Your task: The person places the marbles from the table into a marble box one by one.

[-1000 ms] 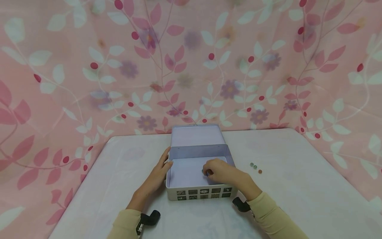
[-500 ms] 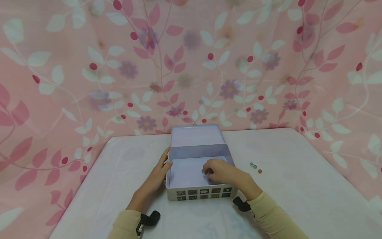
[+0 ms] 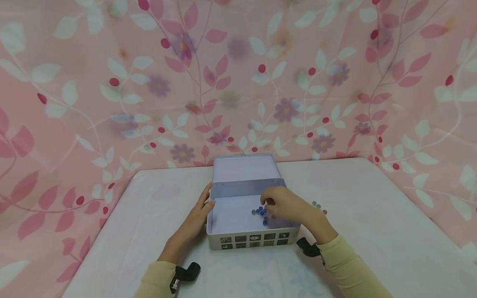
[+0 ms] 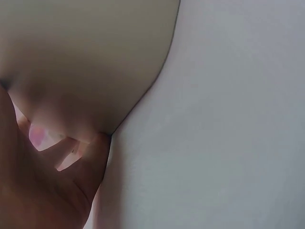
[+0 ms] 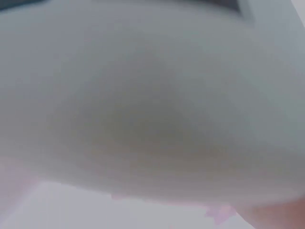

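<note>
A pale metal box (image 3: 255, 244) stands with its lid (image 3: 244, 169) swung back. On its floor several blue marbles (image 3: 260, 210) lie close together, a greenish marble (image 3: 254, 212) at their left. My left hand (image 3: 194, 219) holds the box's left wall, thumb over the rim and fingers along the outside. In the left wrist view that hand (image 4: 47, 186) lies against the box's side (image 4: 86, 57). Over the right part of the box is my right hand (image 3: 288, 205), fingers bent downward just above the marbles; whether anything sits between its fingertips is hidden.
On the table (image 3: 372, 231), right of the box, lie a few loose marbles (image 3: 316, 204), partly behind my right wrist. Behind the table hangs a pink floral cloth (image 3: 238, 82). The box wall (image 5: 152, 105) fills most of the right wrist view.
My right hand has risen and shifted right inside the box, uncovering the marbles it hid before. Its wrist now partly covers the marbles on the table. My left hand has stayed in place.
</note>
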`<state>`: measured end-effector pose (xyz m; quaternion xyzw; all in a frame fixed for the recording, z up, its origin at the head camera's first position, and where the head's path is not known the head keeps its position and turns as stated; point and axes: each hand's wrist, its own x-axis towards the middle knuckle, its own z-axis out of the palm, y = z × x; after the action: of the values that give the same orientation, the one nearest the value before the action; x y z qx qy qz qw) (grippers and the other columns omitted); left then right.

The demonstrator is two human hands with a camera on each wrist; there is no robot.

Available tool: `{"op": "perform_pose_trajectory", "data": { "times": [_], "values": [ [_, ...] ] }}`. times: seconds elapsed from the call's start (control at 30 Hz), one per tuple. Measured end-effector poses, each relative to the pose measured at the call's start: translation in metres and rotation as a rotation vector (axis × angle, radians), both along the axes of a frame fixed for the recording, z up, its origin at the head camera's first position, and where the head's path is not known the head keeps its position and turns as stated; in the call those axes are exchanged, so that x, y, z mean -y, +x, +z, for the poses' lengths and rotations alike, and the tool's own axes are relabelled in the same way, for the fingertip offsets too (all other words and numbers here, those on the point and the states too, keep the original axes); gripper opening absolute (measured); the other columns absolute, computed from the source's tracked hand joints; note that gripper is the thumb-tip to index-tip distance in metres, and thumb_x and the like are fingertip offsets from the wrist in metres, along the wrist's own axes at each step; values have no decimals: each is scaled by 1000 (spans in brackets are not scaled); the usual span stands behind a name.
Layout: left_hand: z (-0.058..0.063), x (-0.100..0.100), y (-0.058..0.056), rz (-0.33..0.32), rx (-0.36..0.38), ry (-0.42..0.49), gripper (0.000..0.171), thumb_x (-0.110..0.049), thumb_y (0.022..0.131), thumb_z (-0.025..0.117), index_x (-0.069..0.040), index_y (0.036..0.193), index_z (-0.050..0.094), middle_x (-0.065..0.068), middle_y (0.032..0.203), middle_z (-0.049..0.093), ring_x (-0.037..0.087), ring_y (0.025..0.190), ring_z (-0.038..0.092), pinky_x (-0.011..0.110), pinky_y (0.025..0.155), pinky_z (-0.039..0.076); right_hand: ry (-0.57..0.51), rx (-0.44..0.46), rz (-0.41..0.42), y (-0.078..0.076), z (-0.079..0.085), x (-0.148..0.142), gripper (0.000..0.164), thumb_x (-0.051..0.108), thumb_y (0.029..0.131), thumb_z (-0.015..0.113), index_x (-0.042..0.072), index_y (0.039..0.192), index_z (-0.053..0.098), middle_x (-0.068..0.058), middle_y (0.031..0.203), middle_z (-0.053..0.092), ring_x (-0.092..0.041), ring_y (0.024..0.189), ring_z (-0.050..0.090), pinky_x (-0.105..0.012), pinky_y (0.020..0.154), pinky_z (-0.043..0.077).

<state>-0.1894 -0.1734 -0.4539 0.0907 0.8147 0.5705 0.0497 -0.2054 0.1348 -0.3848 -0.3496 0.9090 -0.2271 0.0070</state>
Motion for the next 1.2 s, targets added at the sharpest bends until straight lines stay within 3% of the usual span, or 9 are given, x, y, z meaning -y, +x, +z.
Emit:
{"op": "perform_pose_trajectory", "data": {
  "times": [0.23,0.43,0.67,0.83,1.2],
  "values": [
    [0,1,0,-18,8,-9,59,-52,104,40,-55,154,7,6,167,14,40,151,23,71,111,30,-42,-25,-47,-2,9,-15,13,2,89,65,9,97,72,0,89,69,-8,77,55,-23,69,50],
    [2,5,0,-21,-10,-32,57,-45,106,38,-59,151,6,6,167,13,37,153,17,69,110,31,-83,-37,-84,-7,12,-25,10,4,89,68,10,96,72,-2,88,68,-9,79,57,-28,72,52],
    [1,6,-2,-33,0,-24,58,-41,107,38,-56,153,5,8,167,11,37,153,16,68,112,30,-112,-46,-158,-10,24,-45,12,4,89,67,11,96,72,-1,90,67,-13,83,58,-35,76,54],
    [1,7,-2,-38,6,-19,59,-46,106,37,-52,155,4,8,167,9,37,154,14,69,113,28,-83,-49,-215,-13,27,-63,13,6,90,65,10,101,73,1,88,66,-14,82,58,-31,74,52],
    [4,5,-3,-43,33,-23,58,-46,106,40,-60,150,5,6,167,11,37,153,18,67,116,24,-14,-1,-293,-13,22,-95,13,6,89,65,7,101,71,-1,83,63,-15,78,56,-32,71,49]
  ]
}}
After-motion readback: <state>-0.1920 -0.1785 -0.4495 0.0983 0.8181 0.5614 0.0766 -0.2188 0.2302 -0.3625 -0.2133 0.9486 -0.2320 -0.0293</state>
